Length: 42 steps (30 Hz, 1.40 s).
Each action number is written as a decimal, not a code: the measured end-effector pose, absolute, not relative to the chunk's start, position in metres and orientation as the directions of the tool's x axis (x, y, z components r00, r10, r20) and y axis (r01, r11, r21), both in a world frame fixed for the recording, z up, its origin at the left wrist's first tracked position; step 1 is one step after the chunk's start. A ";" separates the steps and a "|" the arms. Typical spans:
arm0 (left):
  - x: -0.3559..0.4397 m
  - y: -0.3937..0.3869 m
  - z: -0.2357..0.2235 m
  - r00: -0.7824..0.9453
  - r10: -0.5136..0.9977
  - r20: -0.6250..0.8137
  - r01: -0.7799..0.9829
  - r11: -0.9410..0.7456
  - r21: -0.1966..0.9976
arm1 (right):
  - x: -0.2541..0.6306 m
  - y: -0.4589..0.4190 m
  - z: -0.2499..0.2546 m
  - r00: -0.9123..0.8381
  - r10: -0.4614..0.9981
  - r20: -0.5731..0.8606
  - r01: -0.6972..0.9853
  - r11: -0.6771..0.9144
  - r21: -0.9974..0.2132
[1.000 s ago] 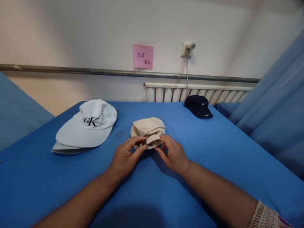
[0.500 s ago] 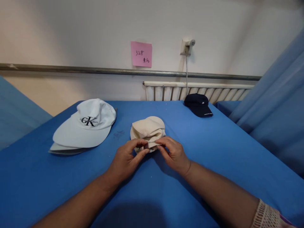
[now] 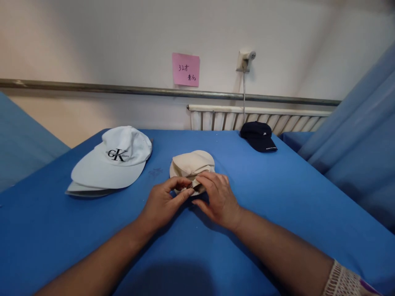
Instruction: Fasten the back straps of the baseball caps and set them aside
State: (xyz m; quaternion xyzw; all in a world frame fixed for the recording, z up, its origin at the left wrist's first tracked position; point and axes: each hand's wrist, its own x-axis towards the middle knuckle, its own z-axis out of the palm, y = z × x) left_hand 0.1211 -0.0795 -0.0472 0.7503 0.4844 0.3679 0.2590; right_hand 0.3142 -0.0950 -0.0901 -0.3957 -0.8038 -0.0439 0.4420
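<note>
A beige cap (image 3: pixel 194 161) sits on the blue-covered table with its back opening toward me. My left hand (image 3: pixel 166 201) is closed, pinching the cap's back strap between thumb and forefinger near a small dark fastener, which is mostly hidden by the fingertips. Curled over the other side of the strap is my right hand (image 3: pixel 219 198); its fingers bear on the band and its thumb lies lower, a little apart from them. The hands nearly meet at the strap. Part of the cap's right side is behind the right fingers.
At the left, a pale cap (image 3: pixel 119 164) with black letters lies stacked on another pale cap. A dark navy cap (image 3: pixel 258 135) rests at the back right of the blue table (image 3: pixel 197 246). Behind are a radiator (image 3: pixel 222 119), a metal rail (image 3: pixel 138 89) and a pink note (image 3: pixel 185 70). Blue curtains (image 3: pixel 364 135) hang at the sides.
My right thumb has moved down and away from its fingertips, and the right fingers have closed further over the strap. The left hand keeps its pinch. The view has shifted slightly.
</note>
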 end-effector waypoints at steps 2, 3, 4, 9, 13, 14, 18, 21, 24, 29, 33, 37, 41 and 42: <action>0.123 -0.080 -0.045 0.246 0.932 0.265 0.508 -0.357 0.784 | 0.311 -0.093 -0.091 -0.276 0.594 0.756 0.713 0.654 -0.253; 0.123 -0.080 -0.043 0.243 0.938 0.249 0.491 -0.340 0.802 | 0.311 -0.092 -0.091 -0.262 0.584 0.768 0.722 0.647 -0.245; 0.124 -0.080 -0.041 0.246 0.941 0.234 0.473 -0.327 0.818 | 0.311 -0.092 -0.091 -0.255 0.570 0.781 0.725 0.648 -0.236; 0.123 -0.080 -0.034 0.326 0.925 0.195 0.397 -0.321 0.860 | 0.316 -0.092 -0.087 -0.296 0.518 0.803 0.677 0.706 -0.206; 0.120 -0.081 -0.033 0.394 0.882 0.260 0.459 -0.434 0.775 | 0.319 -0.093 -0.087 -0.282 0.546 0.789 0.660 0.707 -0.254; 0.119 -0.082 -0.034 0.407 0.865 0.293 0.483 -0.476 0.735 | 0.319 -0.093 -0.088 -0.271 0.554 0.787 0.662 0.701 -0.266; 0.118 -0.085 -0.042 0.434 0.792 0.429 0.562 -0.610 0.558 | 0.321 -0.093 -0.089 -0.243 0.575 0.781 0.673 0.680 -0.291; 0.119 -0.087 -0.047 0.459 0.742 0.489 0.575 -0.667 0.474 | 0.322 -0.093 -0.089 -0.246 0.562 0.790 0.661 0.693 -0.288; 0.119 -0.086 -0.049 0.459 0.719 0.522 0.589 -0.686 0.427 | 0.322 -0.093 -0.088 -0.252 0.539 0.804 0.646 0.712 -0.274; 0.120 -0.085 -0.046 0.498 0.679 0.540 0.588 -0.722 0.366 | 0.321 -0.095 -0.088 -0.256 0.548 0.796 0.643 0.712 -0.283; 0.120 -0.086 -0.042 0.539 0.664 0.519 0.586 -0.738 0.335 | 0.321 -0.095 -0.088 -0.261 0.540 0.800 0.634 0.721 -0.279; 0.119 -0.086 -0.039 0.571 0.648 0.504 0.600 -0.748 0.282 | 0.321 -0.095 -0.089 -0.271 0.531 0.803 0.633 0.727 -0.267; 0.118 -0.086 -0.039 0.606 0.625 0.491 0.599 -0.765 0.236 | 0.322 -0.095 -0.090 -0.279 0.543 0.792 0.648 0.715 -0.262; 0.118 -0.086 -0.039 0.613 0.620 0.490 0.599 -0.769 0.223 | 0.322 -0.096 -0.090 -0.281 0.544 0.791 0.651 0.714 -0.260</action>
